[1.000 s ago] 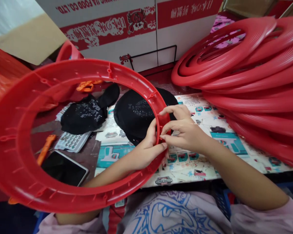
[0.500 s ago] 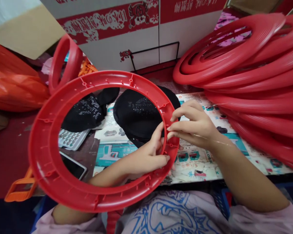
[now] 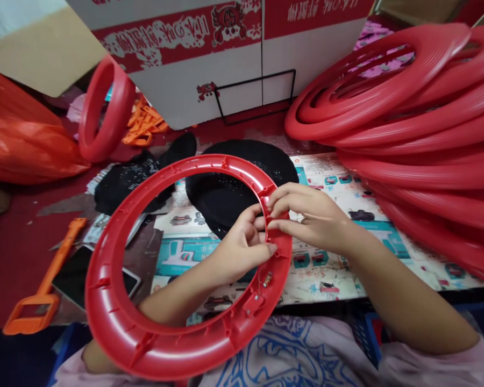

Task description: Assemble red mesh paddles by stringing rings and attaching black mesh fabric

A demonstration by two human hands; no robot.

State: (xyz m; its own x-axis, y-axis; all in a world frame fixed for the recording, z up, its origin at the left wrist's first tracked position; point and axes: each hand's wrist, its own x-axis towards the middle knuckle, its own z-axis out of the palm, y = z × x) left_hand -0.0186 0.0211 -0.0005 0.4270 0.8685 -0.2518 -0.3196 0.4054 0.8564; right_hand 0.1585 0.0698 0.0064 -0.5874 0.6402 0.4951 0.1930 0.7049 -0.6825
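Note:
A red plastic ring (image 3: 123,336) is held up tilted, its hollow ribbed side facing me. My left hand (image 3: 246,244) reaches up through the ring's opening and is closed on its right side, with the thumb on the ribbed face. Opposite it, my right hand (image 3: 306,215) has its fingertips bent together against the channel near the inner rim. What those fingertips pinch is too small to make out. Lower in the channel sits a small metallic part (image 3: 268,279) with a thin wire beside it. Behind the ring lies a black, sequin-dotted fabric item (image 3: 242,156).
Several red rings (image 3: 435,145) are piled at right. A white-and-red carton (image 3: 234,59) stands at the back. On the left are an orange plastic piece (image 3: 54,271), a dark-screened phone (image 3: 75,277), a black cloth (image 3: 123,180), an upright red ring (image 3: 105,113) and an orange bag (image 3: 20,129).
The held ring has come lower and tilted differently, its left side shifting right. The small metallic part in its channel now shows. My right fingertips have moved slightly left along with the rim.

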